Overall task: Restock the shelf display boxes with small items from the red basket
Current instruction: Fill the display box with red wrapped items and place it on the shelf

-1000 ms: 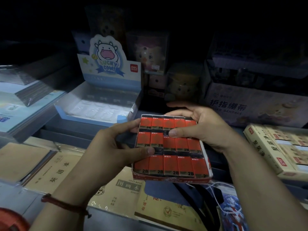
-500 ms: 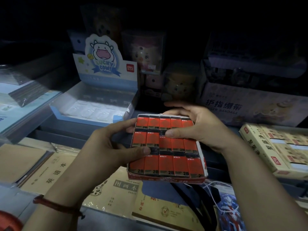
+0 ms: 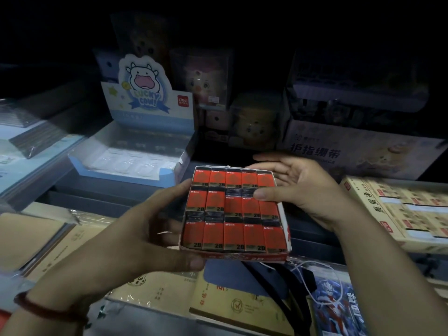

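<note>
While the display box (image 3: 242,257) stayed held in the air in front of the shelf, above the wrapped notebooks (image 3: 155,297), its fifteen red 2B packs (image 3: 232,235) lay in three rows of five. The right three of the middle row sat a little nearer than their neighbours, leaving a dark gap on their far side. The left hand (image 3: 135,238) gripped the box by its left side, and its thumb had dropped from the top of the packs to the near left corner, under the box, with the fingers curled along the left wall. The right hand (image 3: 305,190) had let go of the far edge. Its fingers (image 3: 271,157) now lay straight and spread beyond the far right corner, holding nothing, and only the thumb (image 3: 264,195) still pressed on the middle row. This looked like squaring up a box already full, so the next move was probably setting it back on the shelf. To the far left stood the Lucky Cow box (image 3: 116,175), and to the right a cream carton (image 3: 363,214).
</note>
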The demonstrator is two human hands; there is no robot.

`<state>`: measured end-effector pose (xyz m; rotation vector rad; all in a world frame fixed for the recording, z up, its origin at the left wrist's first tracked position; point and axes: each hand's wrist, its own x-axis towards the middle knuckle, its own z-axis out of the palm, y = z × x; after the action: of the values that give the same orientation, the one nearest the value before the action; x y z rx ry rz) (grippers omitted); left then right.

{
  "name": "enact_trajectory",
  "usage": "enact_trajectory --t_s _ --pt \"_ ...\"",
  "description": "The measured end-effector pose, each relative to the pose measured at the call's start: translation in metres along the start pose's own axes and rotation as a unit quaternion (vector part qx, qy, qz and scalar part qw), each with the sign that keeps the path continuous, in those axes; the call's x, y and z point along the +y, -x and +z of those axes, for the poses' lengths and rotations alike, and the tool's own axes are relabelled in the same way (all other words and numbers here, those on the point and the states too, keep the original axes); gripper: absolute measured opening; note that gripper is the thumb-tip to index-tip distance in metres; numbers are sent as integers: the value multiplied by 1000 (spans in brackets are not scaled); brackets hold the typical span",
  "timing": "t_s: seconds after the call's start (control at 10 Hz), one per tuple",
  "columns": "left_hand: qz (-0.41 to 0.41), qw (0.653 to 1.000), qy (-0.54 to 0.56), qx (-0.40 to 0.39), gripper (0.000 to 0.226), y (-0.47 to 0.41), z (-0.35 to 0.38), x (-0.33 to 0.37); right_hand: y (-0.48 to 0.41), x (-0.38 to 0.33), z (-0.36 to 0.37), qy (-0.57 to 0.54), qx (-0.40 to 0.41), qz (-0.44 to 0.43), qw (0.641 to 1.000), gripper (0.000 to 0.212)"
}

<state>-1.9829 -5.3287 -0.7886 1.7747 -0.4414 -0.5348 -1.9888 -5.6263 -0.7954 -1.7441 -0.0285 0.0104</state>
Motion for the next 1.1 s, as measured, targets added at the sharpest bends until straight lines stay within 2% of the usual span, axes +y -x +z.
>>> enact_trajectory --t_s 0.2,0.3,0.4,0.5,0.7,0.9,1.1 --pt "-11 1000 9 10 92 -4 0 -5 -2 1 0 4 6 2 1000 66" --pt "22 1000 20 9 76 -6 1 -14 -2 1 0 16 3 -3 1000 57" --pt "27 999 23 -5 80 -6 1 -17 -2 1 -1 20 1 -5 1000 51" --pt "22 999 6 -27 108 -6 -1 -16 -2 1 -1 27 -4 -7 1000 54" --pt "30 999 1 -28 111 -4 -1 -12 -5 -2 1 40 -6 -21 999 73" --pt "21 999 3 -27 111 -2 0 -11 -11 -7 16 80 -14 -27 996 67" --pt "11 999 7 -31 111 -1 0 -9 -14 -4 22 93 15 -43 995 61"
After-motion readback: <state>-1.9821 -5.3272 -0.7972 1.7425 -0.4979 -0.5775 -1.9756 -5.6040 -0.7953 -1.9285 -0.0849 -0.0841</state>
